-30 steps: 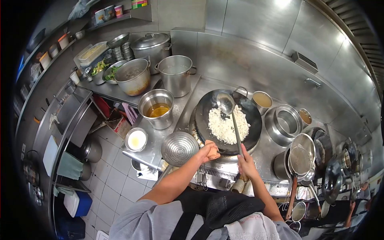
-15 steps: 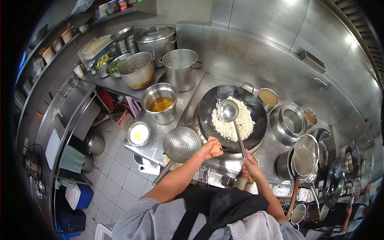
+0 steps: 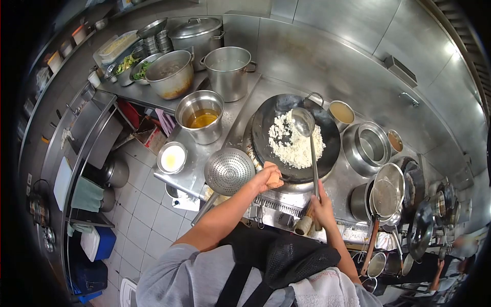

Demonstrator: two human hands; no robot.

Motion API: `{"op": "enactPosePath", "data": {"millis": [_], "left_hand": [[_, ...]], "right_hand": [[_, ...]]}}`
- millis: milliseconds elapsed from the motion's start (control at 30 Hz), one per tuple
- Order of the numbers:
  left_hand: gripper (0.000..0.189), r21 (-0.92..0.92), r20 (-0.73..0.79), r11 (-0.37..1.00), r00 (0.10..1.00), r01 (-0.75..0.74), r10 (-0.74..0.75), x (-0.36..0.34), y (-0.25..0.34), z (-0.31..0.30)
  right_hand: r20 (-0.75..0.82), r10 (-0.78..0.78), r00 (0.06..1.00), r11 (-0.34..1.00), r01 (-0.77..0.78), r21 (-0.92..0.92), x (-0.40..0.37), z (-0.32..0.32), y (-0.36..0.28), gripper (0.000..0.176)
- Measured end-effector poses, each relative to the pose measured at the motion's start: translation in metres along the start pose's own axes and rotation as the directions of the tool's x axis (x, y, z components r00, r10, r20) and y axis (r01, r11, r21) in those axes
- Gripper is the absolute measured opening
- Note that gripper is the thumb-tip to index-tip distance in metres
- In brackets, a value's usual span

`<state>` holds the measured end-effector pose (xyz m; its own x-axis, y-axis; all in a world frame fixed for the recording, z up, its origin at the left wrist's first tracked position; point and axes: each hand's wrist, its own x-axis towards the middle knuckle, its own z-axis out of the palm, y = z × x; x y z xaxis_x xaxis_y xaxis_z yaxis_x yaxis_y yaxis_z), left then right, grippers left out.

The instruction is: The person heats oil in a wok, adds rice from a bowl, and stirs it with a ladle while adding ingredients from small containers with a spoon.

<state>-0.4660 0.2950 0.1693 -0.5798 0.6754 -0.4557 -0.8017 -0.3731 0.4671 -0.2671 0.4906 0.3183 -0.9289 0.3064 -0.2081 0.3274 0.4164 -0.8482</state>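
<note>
A black wok (image 3: pixel 266 120) holds loose white rice (image 3: pixel 302 151), with a dark bare patch showing among the grains on the left. My left hand (image 3: pixel 269 177) is closed at the wok's near-left edge, a folded orange-brown cloth (image 3: pixel 273 179) between palm and metal; the grip itself is partly hidden. In my right hand (image 3: pixel 322 205) is the long handle of a metal ladle (image 3: pixel 303 123), fingers wrapped round it. The ladle's bowl rests over the upper right part of the rice. Just left of my left hand lies a perforated strainer (image 3: pixel 229 171).
Left of the wok stand a pot of yellow oil (image 3: pixel 204 120), a small bowl with whitish contents (image 3: pixel 172 157) and a tall stockpot (image 3: pixel 227 77). To the right are a container of cloudy liquid (image 3: pixel 341 112), steel bowls (image 3: pixel 373 143) and a mesh strainer (image 3: pixel 387 190). Another person's arm (image 3: pixel 438 276) shows at far right.
The ladle bowl has moved up and right across the rice, and a gap has appeared among the grains on the left. My right hand has shifted slightly; the left keeps its grip.
</note>
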Motion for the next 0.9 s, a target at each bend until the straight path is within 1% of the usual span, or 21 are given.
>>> {"op": "enactPosePath", "data": {"millis": [67, 100, 133, 200, 233, 267, 300, 333, 367, 400, 433, 467, 533, 567, 667, 700, 733, 767, 800, 867, 900], "left_hand": [[0.02, 0.029, 0.008, 1.0, 1.0, -0.003, 0.003, -0.003, 0.001, 0.003], [0.02, 0.028, 0.013, 1.0, 1.0, -0.001, 0.001, -0.005, 0.002, 0.006], [0.018, 0.022, 0.007, 1.0, 1.0, -0.006, 0.006, -0.009, 0.003, 0.01], [0.017, 0.018, 0.004, 1.0, 1.0, -0.001, 0.001, -0.009, 0.005, 0.008], [0.022, 0.019, 0.001, 1.0, 1.0, -0.001, 0.001, -0.003, 0.002, 0.002], [0.027, 0.015, 0.002, 1.0, 1.0, -0.004, 0.004, 0.003, -0.002, -0.001], [0.028, 0.038, 0.004, 0.999, 1.0, 0.01, -0.01, 0.004, -0.002, -0.003], [0.028, 0.042, 0.007, 0.999, 1.0, 0.017, -0.017, 0.004, -0.004, -0.004], [0.028, 0.042, 0.012, 0.999, 1.0, 0.007, -0.008, 0.004, -0.002, -0.004], [0.027, 0.041, 0.018, 0.999, 1.0, 0.0, -0.001, 0.005, -0.002, -0.003], [0.025, 0.023, 0.0, 1.0, 1.0, -0.006, 0.006, 0.003, -0.002, -0.001], [0.025, 0.029, 0.008, 1.0, 1.0, -0.007, 0.007, 0.001, 0.0, 0.002], [0.02, 0.057, 0.009, 0.998, 1.0, -0.004, 0.004, -0.004, 0.003, 0.006], [0.021, -0.005, 0.077, 1.0, 0.997, -0.026, 0.026, -0.001, 0.001, 0.003], [0.021, -0.003, 0.024, 1.0, 1.0, 0.007, -0.006, 0.004, -0.002, -0.002], [0.021, -0.005, -0.001, 1.0, 1.0, 0.003, -0.003, 0.004, -0.002, 0.0], [0.021, -0.002, -0.006, 1.0, 1.0, 0.014, -0.014, 0.001, -0.005, 0.0], [0.021, 0.018, -0.016, 0.999, 0.999, 0.032, -0.032, -0.001, -0.003, 0.001], [0.021, 0.038, -0.023, 0.998, 0.999, 0.044, -0.043, -0.001, 0.002, 0.004], [0.021, 0.034, -0.006, 0.999, 1.0, 0.023, -0.023, 0.001, 0.004, 0.004], [0.021, 0.017, 0.007, 1.0, 1.0, 0.004, -0.004, 0.002, 0.002, 0.004]], "right_hand": [[0.195, 0.11, 0.975, 0.936, -0.167, 0.311, -0.031, -0.024, -0.009, 0.069], [0.303, 0.156, 0.94, 0.845, -0.286, 0.452, -0.046, -0.034, -0.013, 0.068], [0.299, 0.158, 0.941, 0.846, -0.285, 0.451, -0.048, -0.034, -0.008, 0.068], [0.359, 0.276, 0.892, 0.765, -0.43, 0.48, -0.041, -0.025, 0.015, 0.066], [0.273, 0.199, 0.941, 0.833, -0.309, 0.459, -0.024, -0.009, 0.041, 0.065], [0.111, 0.103, 0.988, 0.979, -0.12, 0.163, -0.011, 0.005, 0.047, 0.065], [-0.026, -0.175, 0.984, 0.981, 0.172, -0.089, 0.004, 0.01, 0.058, 0.066], [-0.085, -0.461, 0.884, 0.842, 0.405, -0.358, 0.012, 0.015, 0.065, 0.068], [-0.094, -0.464, 0.881, 0.841, 0.405, -0.358, 0.001, 0.004, 0.045, 0.068], [-0.022, -0.143, 0.989, 0.99, 0.144, 0.014, -0.029, -0.014, 0.004, 0.068], [0.165, 0.143, 0.976, 0.919, -0.193, 0.344, -0.048, -0.026, -0.023, 0.068], [0.156, 0.139, 0.978, 0.92, -0.186, 0.346, -0.058, -0.035, -0.022, 0.068], [0.338, 0.25, 0.907, 0.674, -0.414, 0.612, -0.079, -0.051, -0.007, 0.068], [0.338, 0.247, 0.908, 0.676, -0.411, 0.612, -0.071, -0.047, 0.0, 0.068], [0.248, 0.312, 0.917, 0.727, -0.398, 0.56, -0.043, -0.025, 0.044, 0.069], [0.105, 0.181, 0.978, 0.943, -0.202, 0.264, -0.029, -0.014, 0.05, 0.068], [0.019, 0.004, 1.0, 0.996, -0.003, -0.084, -0.023, -0.003, 0.05, 0.068], [0.11, 0.126, 0.986, 0.969, -0.146, 0.198, -0.037, -0.009, 0.013, 0.067], [0.106, 0.122, 0.987, 0.969, -0.142, 0.204, -0.054, -0.018, -0.005, 0.067], [0.292, 0.24, 0.926, 0.8, -0.359, 0.481, -0.077, -0.033, -0.019, 0.066], [0.338, 0.276, 0.9, 0.72, -0.427, 0.548, -0.08, -0.036, 0.0, 0.065]]}}
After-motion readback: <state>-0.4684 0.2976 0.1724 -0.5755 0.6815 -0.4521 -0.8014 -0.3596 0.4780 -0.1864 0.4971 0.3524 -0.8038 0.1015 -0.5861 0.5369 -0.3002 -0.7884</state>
